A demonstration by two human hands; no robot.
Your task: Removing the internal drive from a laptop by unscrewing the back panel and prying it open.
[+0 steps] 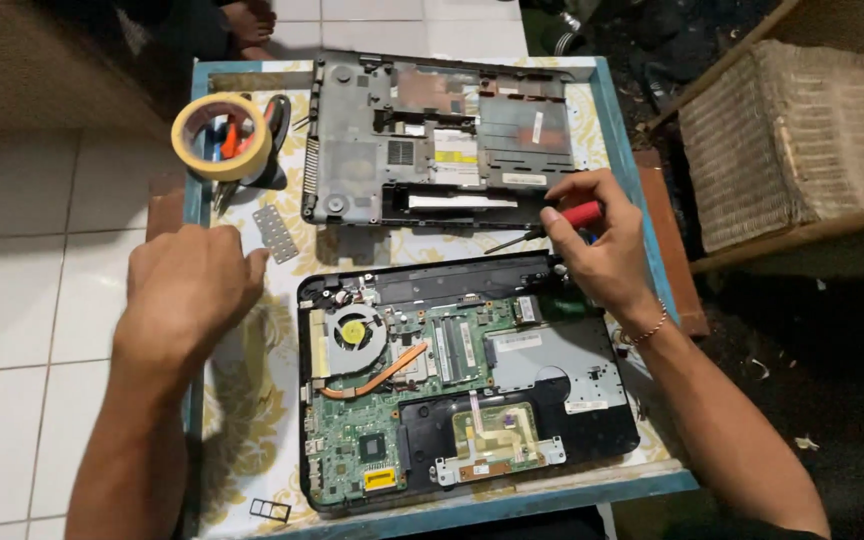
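Note:
An opened laptop (452, 380) lies on the small table, its green circuit board, round fan and copper pipe exposed. Behind it rests the removed grey bottom cover (432, 140). My right hand (602, 240) grips a red-handled screwdriver (577, 215), its tip pointing left over the gap between the cover and the laptop. My left hand (192, 285) hovers over the table's left side with fingers loosely curled and nothing in it, close to a small perforated metal plate (275, 233).
A roll of yellow tape (222, 135) sits over pliers and tools at the table's back left. The blue-edged table (512, 495) has a patterned cloth. A wicker chest (802, 130) stands to the right. Someone's bare foot (250, 22) shows at the top. White tiles lie left.

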